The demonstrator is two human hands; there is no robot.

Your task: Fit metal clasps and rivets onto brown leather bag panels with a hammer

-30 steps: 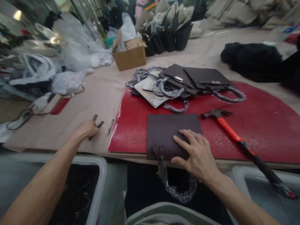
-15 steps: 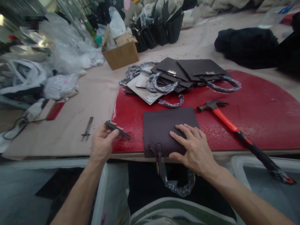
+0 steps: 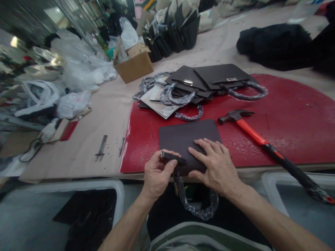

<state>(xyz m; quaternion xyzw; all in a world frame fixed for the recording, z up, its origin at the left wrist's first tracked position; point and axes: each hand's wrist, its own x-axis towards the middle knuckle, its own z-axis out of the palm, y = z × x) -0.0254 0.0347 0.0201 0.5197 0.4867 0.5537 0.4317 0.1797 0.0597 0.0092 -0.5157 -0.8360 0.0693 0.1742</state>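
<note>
A dark brown leather bag panel (image 3: 180,132) lies on the red mat at the table's front edge. Its handle (image 3: 200,212), wrapped in clear plastic, hangs over that edge. My right hand (image 3: 217,165) rests flat on the panel with its fingers spread. Between thumb and fingers, my left hand (image 3: 159,172) pinches a dark flat metal punch (image 3: 174,158) above the panel's lower left part, near the handle's base. Whether the punch touches the leather I cannot tell. To the right of the panel lies a claw hammer (image 3: 251,130) with an orange and black grip.
Beyond the panel, several bag panels (image 3: 222,75) with wrapped handles are piled on the red mat (image 3: 288,115). A pronged metal tool (image 3: 101,148) and a thin metal rod (image 3: 121,146) lie at left. A cardboard box (image 3: 134,68) stands farther back. Plastic bins (image 3: 119,195) flank me below the table.
My left hand has moved right with the punch, from beside the panel to over its lower left part. My right hand has stayed on the panel. The view has shifted slightly.
</note>
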